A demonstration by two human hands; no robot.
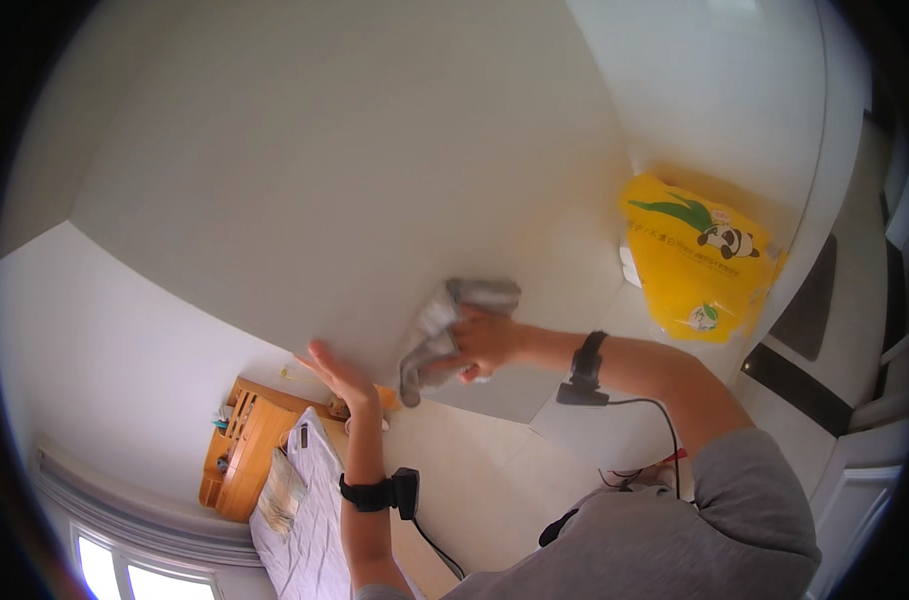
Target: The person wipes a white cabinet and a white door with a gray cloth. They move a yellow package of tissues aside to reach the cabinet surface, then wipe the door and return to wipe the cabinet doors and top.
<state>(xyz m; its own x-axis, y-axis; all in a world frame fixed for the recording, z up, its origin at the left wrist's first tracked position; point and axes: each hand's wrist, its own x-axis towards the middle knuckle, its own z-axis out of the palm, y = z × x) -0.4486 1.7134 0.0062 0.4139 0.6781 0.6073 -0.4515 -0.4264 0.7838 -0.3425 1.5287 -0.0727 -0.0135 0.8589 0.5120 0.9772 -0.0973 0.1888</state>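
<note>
A large pale, smooth panel [354,170] fills the upper middle of the view. My right hand [486,340] presses a crumpled grey-and-white cloth [436,325] against it near its lower edge. The fingers are bent over the cloth, and both are slightly blurred. To the left, my left hand [344,378] is held up beside the panel's lower edge with its fingers stretched out. It holds nothing; I cannot tell whether it touches the panel. Each forearm wears a black strap with a small box and cable.
A yellow plastic package [709,265] with a panda picture is at the right, beside the panel. At lower left are a wooden headboard [244,440] and a bed with a pale sheet [309,510]. A window [139,570] shows at the bottom left. Pale floor [474,460] lies below.
</note>
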